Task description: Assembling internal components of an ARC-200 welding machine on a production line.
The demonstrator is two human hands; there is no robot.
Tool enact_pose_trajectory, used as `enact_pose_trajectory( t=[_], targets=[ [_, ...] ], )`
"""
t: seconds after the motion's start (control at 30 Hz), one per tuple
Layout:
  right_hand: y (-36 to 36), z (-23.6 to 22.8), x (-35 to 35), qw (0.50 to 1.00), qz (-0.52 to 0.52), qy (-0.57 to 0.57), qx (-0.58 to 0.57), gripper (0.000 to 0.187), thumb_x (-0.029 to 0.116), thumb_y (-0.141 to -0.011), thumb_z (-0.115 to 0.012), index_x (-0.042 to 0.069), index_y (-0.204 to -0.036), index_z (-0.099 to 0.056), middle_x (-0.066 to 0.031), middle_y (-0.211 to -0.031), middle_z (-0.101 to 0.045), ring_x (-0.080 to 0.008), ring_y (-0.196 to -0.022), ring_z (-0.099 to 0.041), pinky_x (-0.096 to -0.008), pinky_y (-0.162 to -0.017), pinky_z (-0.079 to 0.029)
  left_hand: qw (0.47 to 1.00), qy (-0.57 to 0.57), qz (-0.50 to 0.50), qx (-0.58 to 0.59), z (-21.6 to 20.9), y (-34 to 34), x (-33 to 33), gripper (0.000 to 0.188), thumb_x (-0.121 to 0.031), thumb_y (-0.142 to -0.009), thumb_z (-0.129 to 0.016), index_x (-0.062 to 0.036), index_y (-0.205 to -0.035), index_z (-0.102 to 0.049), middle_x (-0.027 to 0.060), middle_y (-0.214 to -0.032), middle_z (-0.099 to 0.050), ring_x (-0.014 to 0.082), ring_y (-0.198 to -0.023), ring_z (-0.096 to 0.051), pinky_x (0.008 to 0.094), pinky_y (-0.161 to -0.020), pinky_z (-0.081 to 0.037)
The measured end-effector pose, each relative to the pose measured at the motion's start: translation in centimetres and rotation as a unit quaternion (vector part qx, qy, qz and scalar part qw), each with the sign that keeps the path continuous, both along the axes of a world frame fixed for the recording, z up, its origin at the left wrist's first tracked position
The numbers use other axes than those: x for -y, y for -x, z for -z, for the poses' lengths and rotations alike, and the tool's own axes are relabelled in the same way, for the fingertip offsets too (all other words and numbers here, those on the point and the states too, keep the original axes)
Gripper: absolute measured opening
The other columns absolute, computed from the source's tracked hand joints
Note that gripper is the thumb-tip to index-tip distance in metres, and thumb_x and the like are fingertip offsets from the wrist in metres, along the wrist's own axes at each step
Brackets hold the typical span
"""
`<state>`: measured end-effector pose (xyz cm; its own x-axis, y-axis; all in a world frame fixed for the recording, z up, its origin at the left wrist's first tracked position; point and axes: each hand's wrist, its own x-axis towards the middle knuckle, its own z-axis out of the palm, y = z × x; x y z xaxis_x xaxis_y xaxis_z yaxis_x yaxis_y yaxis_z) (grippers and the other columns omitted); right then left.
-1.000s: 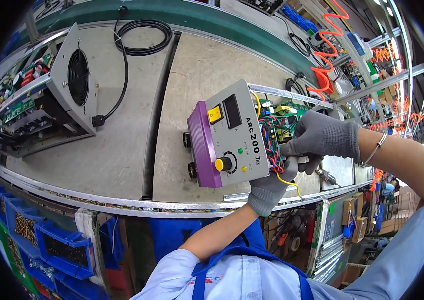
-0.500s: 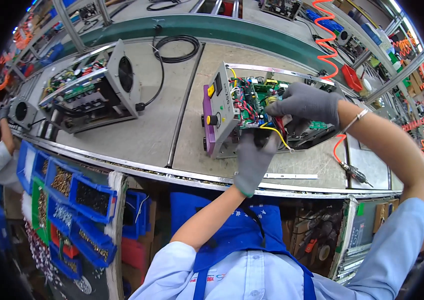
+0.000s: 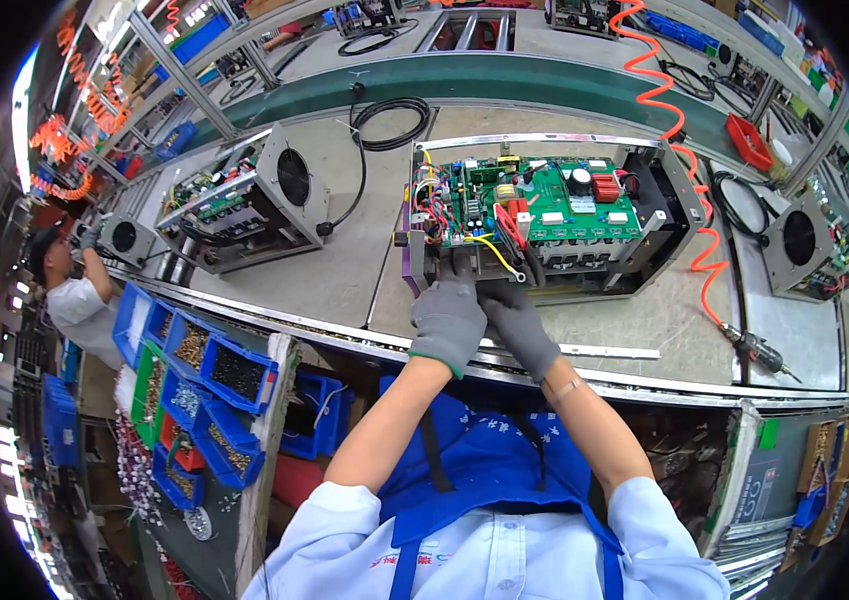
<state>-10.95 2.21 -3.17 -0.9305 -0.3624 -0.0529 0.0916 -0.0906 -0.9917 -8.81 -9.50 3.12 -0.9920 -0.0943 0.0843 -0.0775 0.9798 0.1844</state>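
An opened metal-framed electrical unit lies in front of me, with a purple-edged control panel at its left end. Its green circuit board faces up, crowded with wires and red parts. A yellow wire with a ring terminal hangs over its near side. My left hand, grey-gloved, reaches into the near side by the panel, its fingers drawn together and their tips partly hidden. Close beside it, my right hand, also gloved, curls its fingers at the lower frame edge. What either hand holds is hidden.
A similar unit with a fan and coiled black cable stands left; another unit stands far right. A power screwdriver on an orange coiled hose lies right. Blue screw bins hang lower left. A co-worker works far left.
My right hand has left the top of the circuit board and come down beside my left hand. My left hand has shifted left toward the panel. The view has turned, revealing the right-hand unit.
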Motion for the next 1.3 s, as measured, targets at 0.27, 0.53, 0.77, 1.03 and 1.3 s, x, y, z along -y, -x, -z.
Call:
enact_pose_trajectory(
  t=[0.27,0.53,0.77,1.03,1.3],
  targets=[
    [4.7,6.8,1.6,0.897,-0.096,-0.275,-0.333,0.016,0.014,-0.079,-0.057,0.005,-0.092,-0.061,-0.0160,-0.085,-0.062,-0.0376,-0.082,-0.059,-0.0447,-0.070,-0.047,0.994,0.007,-0.058,0.089,0.7,2.4,0.1,0.035,-0.021,-0.078,-0.055,-0.0007,-0.107,-0.057,0.0241,-0.097,-0.064,0.0389,-0.089,-0.063,0.0478,-0.075,-0.051],
    [4.7,4.9,3.2,0.885,0.000,-0.278,-0.373,0.027,0.021,-0.084,-0.054,0.005,-0.103,-0.063,-0.0199,-0.108,-0.063,-0.0323,-0.093,-0.062,-0.0412,-0.076,-0.050,0.994,-0.005,-0.050,0.098,0.9,1.8,0.4,0.040,-0.017,-0.077,-0.053,0.0011,-0.112,-0.055,0.0244,-0.102,-0.063,0.0369,-0.094,-0.063,0.0448,-0.077,-0.052],
    [2.2,3.1,2.3,0.993,-0.034,-0.103,0.053,0.025,0.024,-0.081,-0.059,0.007,-0.096,-0.070,-0.0162,-0.090,-0.068,-0.0322,-0.081,-0.065,-0.0416,-0.072,-0.050,0.943,-0.197,0.024,-0.265,-2.0,-4.8,1.9,0.057,-0.024,-0.074,-0.066,-0.0038,-0.124,-0.049,0.0202,-0.123,-0.051,0.0344,-0.096,-0.060,0.0426,-0.077,-0.049],
    [1.1,1.2,1.1,0.881,0.046,-0.348,-0.315,0.023,0.027,-0.081,-0.057,0.008,-0.091,-0.065,-0.0172,-0.080,-0.064,-0.0367,-0.078,-0.062,-0.0477,-0.069,-0.049,0.898,-0.022,0.208,-0.388,-10.0,0.9,2.8,0.047,-0.036,-0.071,-0.072,-0.0150,-0.112,-0.063,0.0088,-0.123,-0.053,0.0307,-0.116,-0.046,0.0446,-0.097,-0.032],
    [-3.1,-3.1,-5.4,0.900,0.019,-0.353,-0.253,0.025,0.022,-0.080,-0.061,0.008,-0.100,-0.064,-0.0153,-0.093,-0.062,-0.0359,-0.085,-0.060,-0.0454,-0.073,-0.048,0.921,-0.250,0.283,-0.093,-11.7,7.7,6.8,0.035,-0.029,-0.072,-0.073,-0.0142,-0.103,-0.070,0.0088,-0.125,-0.058,0.0280,-0.110,-0.055,0.0364,-0.097,-0.042]
  ],
)
